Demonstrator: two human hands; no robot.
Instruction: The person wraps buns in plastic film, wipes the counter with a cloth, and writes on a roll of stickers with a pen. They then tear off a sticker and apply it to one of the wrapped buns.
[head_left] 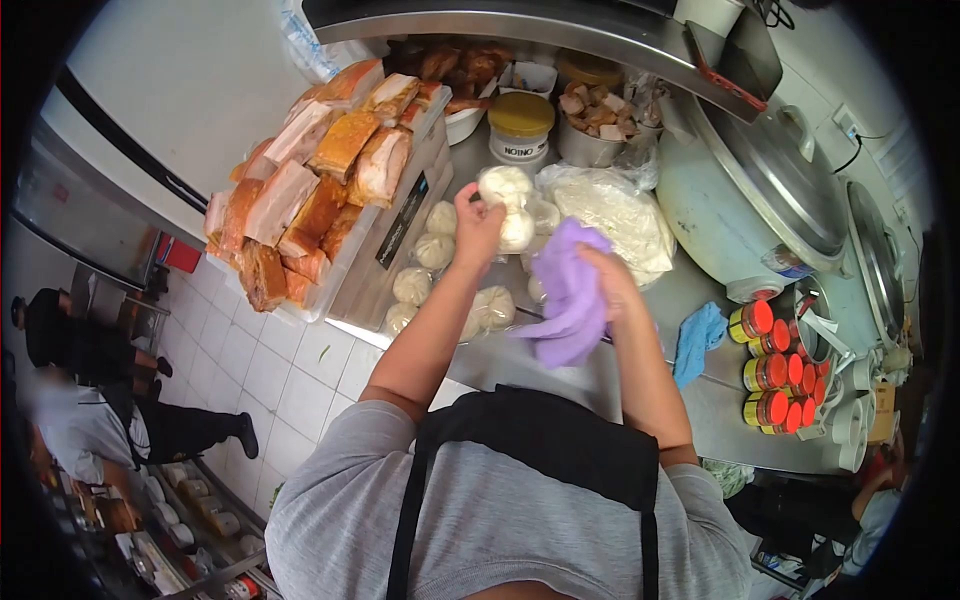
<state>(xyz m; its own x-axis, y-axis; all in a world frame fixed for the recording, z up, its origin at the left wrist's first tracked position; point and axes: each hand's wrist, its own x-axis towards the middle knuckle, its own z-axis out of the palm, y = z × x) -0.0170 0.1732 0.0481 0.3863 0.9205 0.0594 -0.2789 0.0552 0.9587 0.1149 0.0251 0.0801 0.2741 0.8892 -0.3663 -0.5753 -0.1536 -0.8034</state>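
At the far left, two people in dark trousers are positioned beyond the tiled floor. Next is a clear plastic container, heaped above its rim with meat pieces, skin browned on several. To its right, wrapped white buns lie on the metal counter.

Left hand: thumb and fingers pinched together on a bun pack — raised over the counter, near the jar marked ONION. A purple cloth hangs just right of this pack.

Right hand: fingers closed on the cloth, which drapes over the counter's front area. Behind this hand rests a plastic bag with pale contents; a pan of cut chunks stands behind the bag.

Further right: a blue cloth on the counter, a large lidded pot behind it — then red-lidded jars, grouped in rows.
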